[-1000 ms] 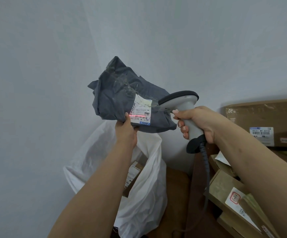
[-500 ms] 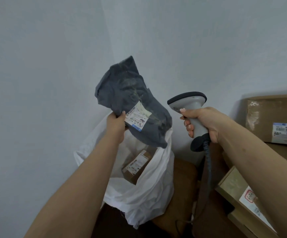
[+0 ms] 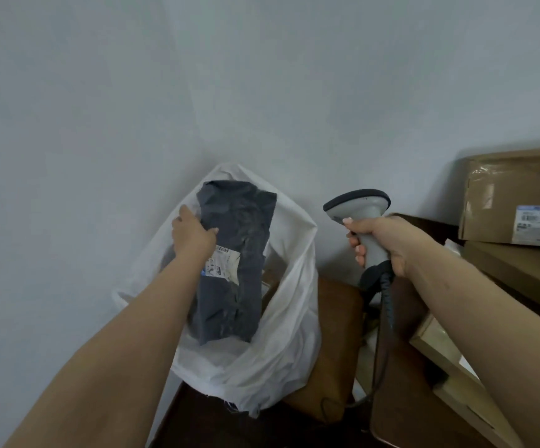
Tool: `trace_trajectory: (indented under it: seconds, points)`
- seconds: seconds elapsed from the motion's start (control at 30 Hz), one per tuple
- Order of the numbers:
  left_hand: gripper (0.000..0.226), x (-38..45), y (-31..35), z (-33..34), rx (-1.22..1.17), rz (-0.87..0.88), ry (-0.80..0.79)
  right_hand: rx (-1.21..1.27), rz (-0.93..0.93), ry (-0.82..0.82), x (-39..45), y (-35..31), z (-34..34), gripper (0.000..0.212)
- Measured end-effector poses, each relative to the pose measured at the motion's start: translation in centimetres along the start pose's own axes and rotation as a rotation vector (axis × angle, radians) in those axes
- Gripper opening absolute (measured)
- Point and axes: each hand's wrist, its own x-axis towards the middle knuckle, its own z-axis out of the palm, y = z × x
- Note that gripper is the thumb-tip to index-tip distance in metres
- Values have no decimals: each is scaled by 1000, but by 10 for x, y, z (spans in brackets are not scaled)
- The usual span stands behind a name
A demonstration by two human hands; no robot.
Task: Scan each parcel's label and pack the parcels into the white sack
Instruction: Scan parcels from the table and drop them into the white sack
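Now lowered: grey parcel going down into the white sack, scan finished.

Left hand grips the upper left edge of the grey parcel, fingers curled over it; a second ago it was held up at the wall with the red scan line on its label, now it hangs in the mouth of the white sack, lower end inside, not released yet. So this one looks scanned and is being packed; release comes next, I'd judge. Parcel is a crumpled dark grey poly mailer, soft, with a white label facing up, partly hidden by the wrist. Right hand wraps the handle of the scanner, head pointing left, no beam now. Cardboard boxes are stacked far right, unpacked.
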Motion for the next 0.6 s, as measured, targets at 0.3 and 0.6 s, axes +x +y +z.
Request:
trace_trajectory:
  seconds: [0.3, 0.6]
  points:
    - [71, -66, -15, 119, 110, 247, -400, -4, 112, 213, 36, 44, -25, 25]
    - [101, -92, -75, 175, 357, 14, -773, 76, 168, 292, 40, 63, -62, 11]
